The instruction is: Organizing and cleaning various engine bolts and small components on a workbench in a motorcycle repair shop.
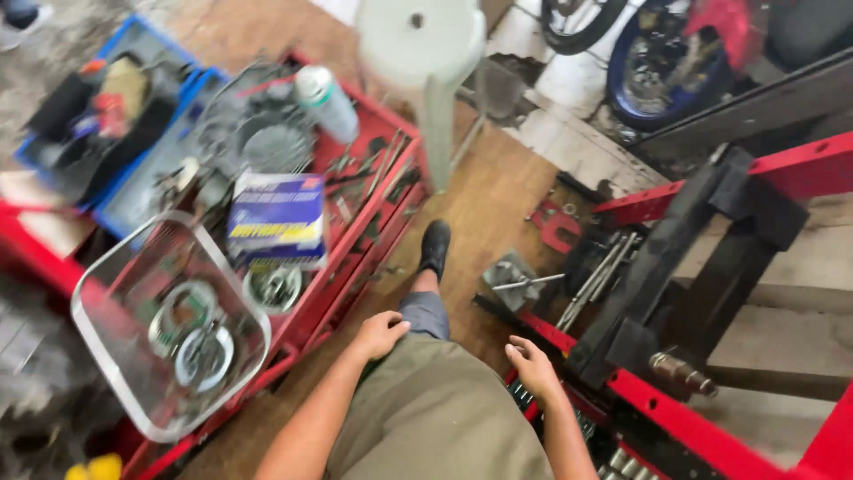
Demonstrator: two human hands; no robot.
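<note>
Both hands were empty: left hand (380,333) curled on the knee, right hand (531,364) half-spread just above sockets (524,397) — small, hard, steel, likely slippery.

The left hand (380,334) rests loosely curled on the near knee, and the right hand (531,364) hovers open beside the red frame (684,422). Left lies a red tool tray (355,240) holding a clear plastic tub (107,356) and a blue box (277,218).

Single head-worn view, looking steeply down over the person's own lap and leg to the wooden floor (484,209). Near range: both forearms fill the bottom edge. Red tool tray (360,236) sits left of frame, red metal frame (711,436) right, motorbike wheel (653,67) far top right. Frame motion-blurred.
</note>
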